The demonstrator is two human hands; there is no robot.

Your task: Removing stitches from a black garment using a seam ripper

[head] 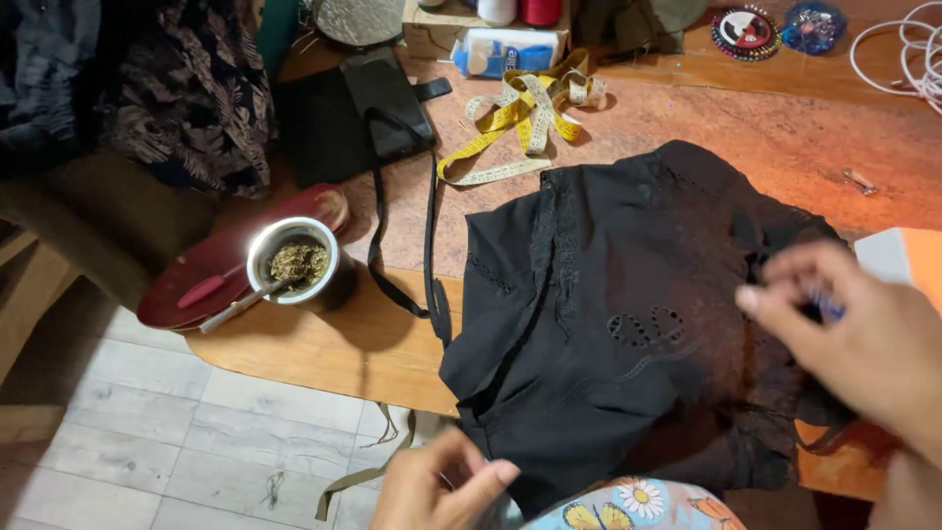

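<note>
A black embroidered garment (608, 324) lies spread over the wooden table's front edge. My right hand (854, 334) hovers over its right side, blurred, with a small blue object pinched between its fingers. My left hand (442, 486) is low at the bottom edge, below the garment's lower left corner, with thumb and fingers pinched together; I cannot tell whether anything thin is held there.
A metal cup of green herb (294, 260) with a metal straw sits on a red tray (196, 280) at the left. A yellow tape measure (520, 123), a black bag with strap (378, 108), a white cable (903, 59) and a white-and-orange box (908, 260) surround the garment. Tiled floor lies below left.
</note>
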